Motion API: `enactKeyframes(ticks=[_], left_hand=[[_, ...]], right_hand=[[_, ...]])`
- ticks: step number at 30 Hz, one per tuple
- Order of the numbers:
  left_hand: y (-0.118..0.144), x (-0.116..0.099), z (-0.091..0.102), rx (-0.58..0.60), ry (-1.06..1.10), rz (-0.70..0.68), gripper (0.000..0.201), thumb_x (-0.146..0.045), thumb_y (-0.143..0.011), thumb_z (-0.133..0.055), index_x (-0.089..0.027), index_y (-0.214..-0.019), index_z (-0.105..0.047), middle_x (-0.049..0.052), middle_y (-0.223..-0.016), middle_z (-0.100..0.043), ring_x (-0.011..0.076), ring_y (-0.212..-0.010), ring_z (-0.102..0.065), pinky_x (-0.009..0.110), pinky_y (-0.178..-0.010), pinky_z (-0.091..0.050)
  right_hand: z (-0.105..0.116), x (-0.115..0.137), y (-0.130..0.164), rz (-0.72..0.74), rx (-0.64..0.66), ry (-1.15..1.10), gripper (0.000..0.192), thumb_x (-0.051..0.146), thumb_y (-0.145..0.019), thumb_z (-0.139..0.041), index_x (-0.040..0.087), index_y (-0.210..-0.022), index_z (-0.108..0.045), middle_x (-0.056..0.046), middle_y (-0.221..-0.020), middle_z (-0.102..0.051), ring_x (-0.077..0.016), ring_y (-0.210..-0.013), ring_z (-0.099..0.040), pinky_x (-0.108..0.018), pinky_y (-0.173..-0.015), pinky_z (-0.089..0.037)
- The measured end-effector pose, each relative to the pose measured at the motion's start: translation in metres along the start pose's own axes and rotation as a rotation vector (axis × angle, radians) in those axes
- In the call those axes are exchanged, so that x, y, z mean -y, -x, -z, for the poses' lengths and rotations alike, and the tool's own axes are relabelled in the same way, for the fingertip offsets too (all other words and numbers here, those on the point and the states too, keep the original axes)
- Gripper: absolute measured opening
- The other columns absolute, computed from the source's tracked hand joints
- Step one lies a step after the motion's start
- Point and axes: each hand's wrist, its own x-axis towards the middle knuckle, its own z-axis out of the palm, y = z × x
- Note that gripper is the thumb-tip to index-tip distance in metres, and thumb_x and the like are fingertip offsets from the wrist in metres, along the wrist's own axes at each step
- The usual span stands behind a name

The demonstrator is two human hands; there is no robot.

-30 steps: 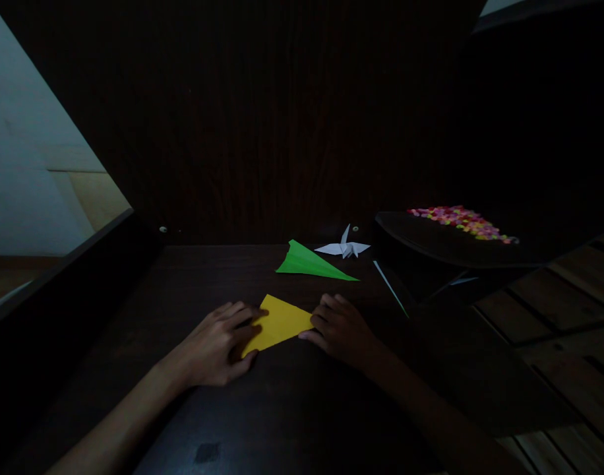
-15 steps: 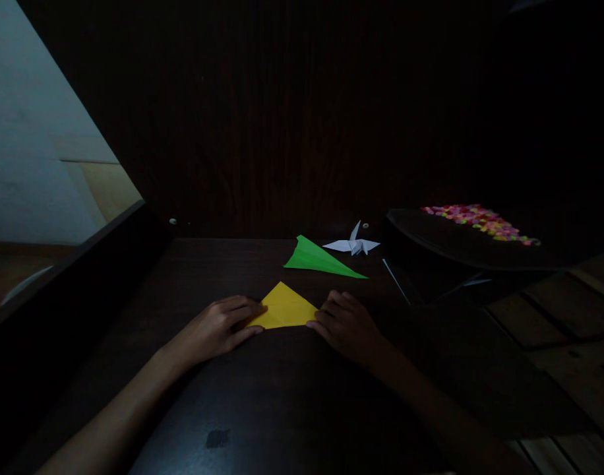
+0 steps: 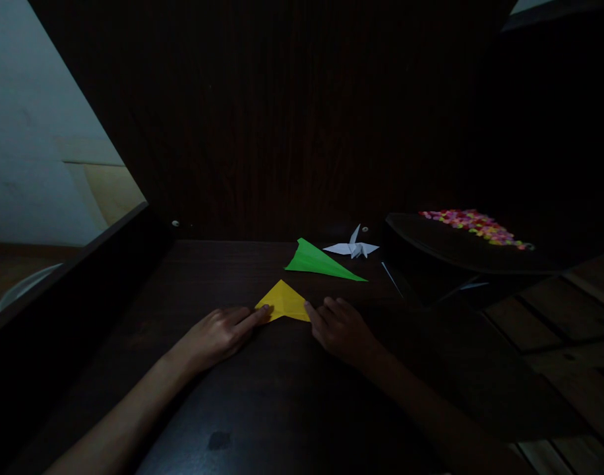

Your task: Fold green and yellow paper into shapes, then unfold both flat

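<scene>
A yellow sheet of folded paper (image 3: 283, 302) lies in front of me, its peak pointing away and its near edge bent inward at the middle. My left hand (image 3: 229, 331) grips its left corner between fingers and thumb, the index finger lying on top. At the right corner, my right hand (image 3: 339, 328) pinches the paper, fingers curled and the index finger along the edge. Beyond the yellow paper are a green folded paper (image 3: 318, 259) with a long point to the right and a white origami crane (image 3: 354, 249).
The dark wooden table (image 3: 217, 396) meets an upright dark panel (image 3: 262, 132) at the back. A low dark side board (image 3: 84, 264) runs along the left. At right, a dark curved surface (image 3: 421, 241) bears a cluster of pink, red and yellow bits (image 3: 475, 224).
The yellow paper's near edge, nearly straight before, is now bent inward at the middle. Both hands have shifted their hold, with the index fingers now extended along the corners.
</scene>
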Motion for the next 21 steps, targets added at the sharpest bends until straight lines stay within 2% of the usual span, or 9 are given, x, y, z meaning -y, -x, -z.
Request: enactKeyframes(ticks=[5, 7, 11, 15, 21], left_hand=[[-0.002, -0.003, 0.005, -0.027, -0.028, 0.006, 0.026, -0.016, -0.102, -0.034, -0.017, -0.106, -0.06, 0.007, -0.085, -0.067, 0.0155, -0.067, -0.065, 0.024, -0.058, -0.054], [-0.003, -0.004, 0.007, -0.064, -0.026, 0.023, 0.027, -0.015, -0.101, -0.035, -0.017, -0.1, -0.061, 0.008, -0.092, -0.067, 0.0161, -0.074, -0.067, 0.024, -0.063, -0.056], [-0.003, -0.002, 0.005, -0.192, 0.0, 0.076, 0.026, -0.013, -0.098, -0.04, -0.014, -0.109, -0.064, 0.013, -0.109, -0.067, 0.0193, -0.09, -0.069, 0.028, -0.075, -0.06], [-0.005, 0.0, -0.002, -0.32, 0.005, 0.107, 0.029, -0.013, -0.096, -0.044, -0.013, -0.117, -0.064, 0.014, -0.108, -0.069, 0.0207, -0.09, -0.07, 0.031, -0.078, -0.061], [-0.006, -0.003, -0.006, -0.389, 0.058, 0.141, 0.027, -0.014, -0.095, -0.049, -0.016, -0.116, -0.066, 0.013, -0.112, -0.069, 0.0212, -0.096, -0.071, 0.032, -0.083, -0.061]], right_hand=[[0.005, 0.0, -0.003, 0.006, 0.018, 0.003, 0.023, 0.008, -0.093, -0.05, 0.015, -0.108, -0.067, -0.01, -0.085, -0.068, -0.0245, -0.089, -0.057, -0.034, -0.073, -0.044], [0.007, 0.0, -0.004, -0.009, 0.046, -0.008, 0.023, 0.008, -0.095, -0.049, 0.018, -0.103, -0.068, -0.009, -0.088, -0.068, -0.0218, -0.083, -0.056, -0.032, -0.07, -0.044], [0.006, 0.0, -0.003, -0.053, 0.04, -0.024, 0.023, 0.009, -0.095, -0.05, 0.019, -0.106, -0.067, -0.009, -0.095, -0.067, -0.0196, -0.08, -0.059, -0.03, -0.068, -0.047], [0.0, 0.0, -0.001, -0.094, -0.079, -0.052, 0.025, 0.006, -0.093, -0.048, 0.014, -0.109, -0.067, -0.012, -0.1, -0.067, -0.02, -0.085, -0.063, -0.03, -0.071, -0.053], [0.0, 0.004, -0.004, -0.24, -0.158, -0.205, 0.027, 0.007, -0.091, -0.045, 0.011, -0.109, -0.065, -0.013, -0.098, -0.068, -0.0193, -0.081, -0.067, -0.029, -0.073, -0.058]])
